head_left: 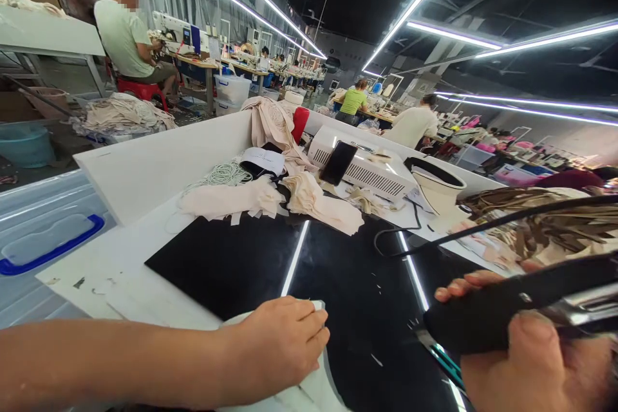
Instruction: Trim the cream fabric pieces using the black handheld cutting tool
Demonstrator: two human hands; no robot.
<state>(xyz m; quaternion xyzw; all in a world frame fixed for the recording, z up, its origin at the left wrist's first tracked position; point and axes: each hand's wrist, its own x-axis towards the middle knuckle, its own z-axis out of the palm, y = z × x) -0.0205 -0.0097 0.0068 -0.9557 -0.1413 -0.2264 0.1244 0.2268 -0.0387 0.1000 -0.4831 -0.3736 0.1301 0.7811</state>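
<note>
My left hand [284,341] reaches in from the left, low over a glossy black board [232,257]. Its fingers are closed at the edge of a pale cloth piece [323,393], which lies partly under the hand and forearm. At the right, my right hand [535,354] grips a black hand tool with a shiny metal part [473,312]; its exact kind is not clear, and motion blurs it. Just below the tool lies a slim teal-handled implement [449,364], partly covered by my right hand.
Behind the board lie cream cloth stacks [323,203], green cord [224,174], a phone [338,162] on a white machine [376,170], and a round container [437,183]. A black cable [483,225] crosses at right. Brown strips [555,212] are piled there. Co-workers sit beyond the low partition [178,154].
</note>
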